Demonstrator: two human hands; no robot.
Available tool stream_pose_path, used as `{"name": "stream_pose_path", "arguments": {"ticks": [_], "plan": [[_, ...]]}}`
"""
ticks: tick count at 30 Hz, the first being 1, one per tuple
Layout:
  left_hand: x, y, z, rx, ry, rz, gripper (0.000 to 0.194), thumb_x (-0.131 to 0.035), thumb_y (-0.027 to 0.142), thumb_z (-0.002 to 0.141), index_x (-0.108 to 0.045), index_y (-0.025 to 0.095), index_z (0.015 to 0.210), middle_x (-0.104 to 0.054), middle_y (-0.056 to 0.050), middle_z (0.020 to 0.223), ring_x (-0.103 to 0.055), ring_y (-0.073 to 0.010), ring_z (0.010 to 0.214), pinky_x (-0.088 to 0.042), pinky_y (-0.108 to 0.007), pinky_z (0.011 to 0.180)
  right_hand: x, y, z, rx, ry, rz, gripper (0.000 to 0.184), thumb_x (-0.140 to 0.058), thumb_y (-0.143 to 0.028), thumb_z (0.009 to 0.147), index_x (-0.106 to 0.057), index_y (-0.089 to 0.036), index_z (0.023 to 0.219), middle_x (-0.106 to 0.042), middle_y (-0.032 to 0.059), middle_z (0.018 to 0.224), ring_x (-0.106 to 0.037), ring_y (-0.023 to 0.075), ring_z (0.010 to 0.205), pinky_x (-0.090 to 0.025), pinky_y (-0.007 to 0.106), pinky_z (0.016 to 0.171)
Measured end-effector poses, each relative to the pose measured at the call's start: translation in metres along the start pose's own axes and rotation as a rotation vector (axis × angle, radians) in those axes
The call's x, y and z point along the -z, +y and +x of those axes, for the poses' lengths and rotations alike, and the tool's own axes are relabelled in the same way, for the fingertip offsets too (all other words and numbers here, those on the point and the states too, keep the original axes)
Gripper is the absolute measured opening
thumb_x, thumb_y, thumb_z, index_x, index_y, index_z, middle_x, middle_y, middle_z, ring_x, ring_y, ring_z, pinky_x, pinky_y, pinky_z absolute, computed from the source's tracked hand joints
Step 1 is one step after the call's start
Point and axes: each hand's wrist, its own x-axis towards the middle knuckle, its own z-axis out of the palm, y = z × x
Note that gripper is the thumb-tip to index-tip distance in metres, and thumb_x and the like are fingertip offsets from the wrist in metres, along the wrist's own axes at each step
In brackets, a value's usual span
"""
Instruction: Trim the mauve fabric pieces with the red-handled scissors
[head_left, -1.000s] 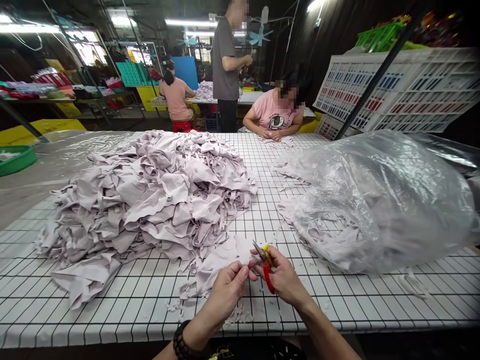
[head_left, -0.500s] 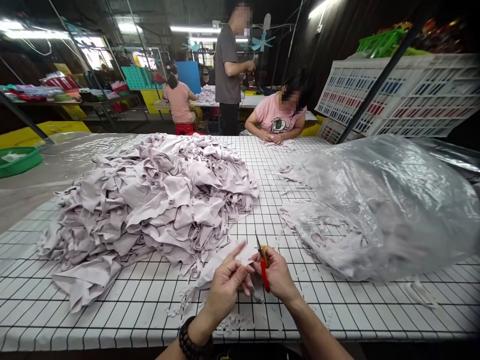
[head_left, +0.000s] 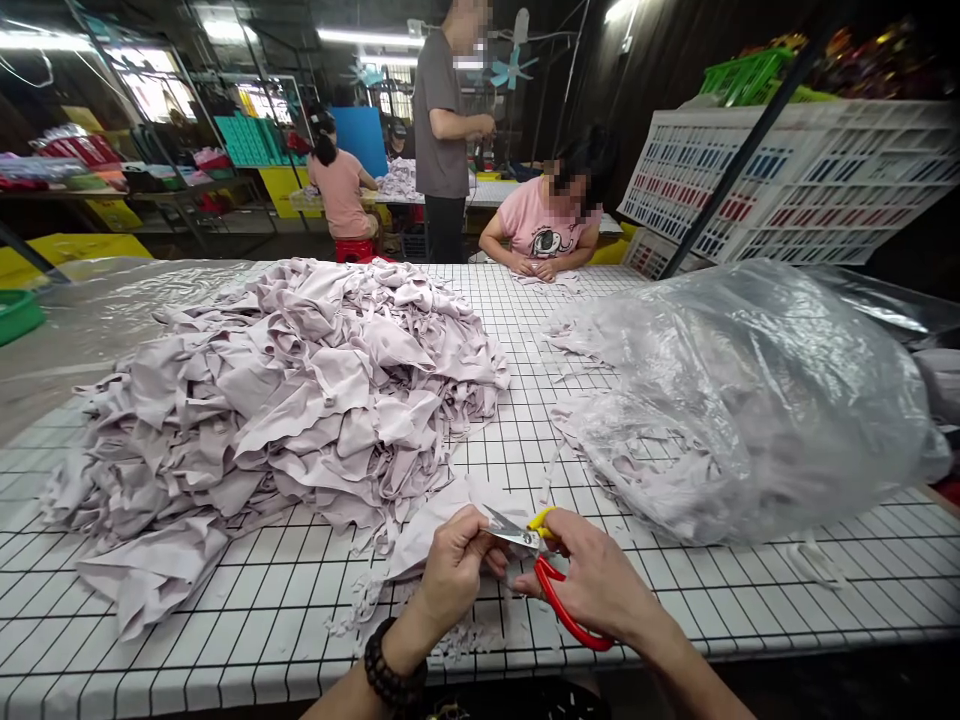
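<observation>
My right hand [head_left: 596, 575] grips a pair of scissors [head_left: 551, 575] with red and yellow handles. The blades are spread and point left, right beside the fingers of my left hand [head_left: 454, 570]. Those fingers are pinched on a pale lilac fabric piece [head_left: 427, 525], which lies partly on the table behind the hand. Its edge near the blades is mostly hidden by my fingers. Small fabric snippets [head_left: 469, 638] are scattered beneath my hands. A dark beaded bracelet [head_left: 391, 668] circles my left wrist.
A large heap of lilac fabric pieces [head_left: 300, 380] covers the left of the grid-patterned table [head_left: 285, 610]. To the right lies a clear plastic bag [head_left: 810, 400] holding similar fabric. A person in pink [head_left: 544, 225] sits across the table; white crates [head_left: 750, 180] stand behind at right.
The scissors have swung from pointing away to pointing left, and their blades have spread. My left index finger, stretched out before, has curled in. The whole view has shifted slightly.
</observation>
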Motion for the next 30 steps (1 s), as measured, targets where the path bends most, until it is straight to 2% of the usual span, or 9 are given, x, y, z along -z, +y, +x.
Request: {"name": "stream_pose_path", "arguments": {"ticks": [9,22,30], "plan": [[0.003,-0.003,-0.002,0.026,-0.013,-0.009,0.020,-0.050,0.022,0.088,-0.060,0.014,0.072,-0.053,0.000,0.067,-0.061,-0.0106,0.051,-0.053,-0.022,0.050,0.000,-0.008,0.003,0.070,0.030,-0.048,0.037,-0.071,-0.050,0.069,-0.047,-0.022,0.075,-0.055,-0.0016,0.077,-0.050,0.0156,0.069,-0.036,0.025,0.060],[0.005,-0.010,-0.003,0.132,-0.077,-0.088,0.029,-0.054,0.038,0.088,-0.062,0.012,0.077,-0.056,0.000,0.061,-0.058,-0.0103,0.047,-0.050,-0.023,0.048,-0.001,-0.002,0.002,0.037,0.029,-0.139,0.027,-0.066,-0.045,0.071,-0.051,-0.022,0.067,-0.060,-0.0007,0.069,-0.050,0.0144,0.061,-0.032,0.024,0.054],[0.006,-0.011,-0.005,0.150,-0.089,-0.032,0.033,-0.053,0.041,0.089,-0.060,0.011,0.076,-0.055,-0.001,0.062,-0.056,-0.0094,0.046,-0.047,-0.021,0.044,-0.004,0.007,0.002,0.084,-0.004,-0.172,0.027,-0.062,-0.045,0.075,-0.051,-0.022,0.066,-0.057,-0.0021,0.063,-0.048,0.0130,0.058,-0.029,0.024,0.054]]}}
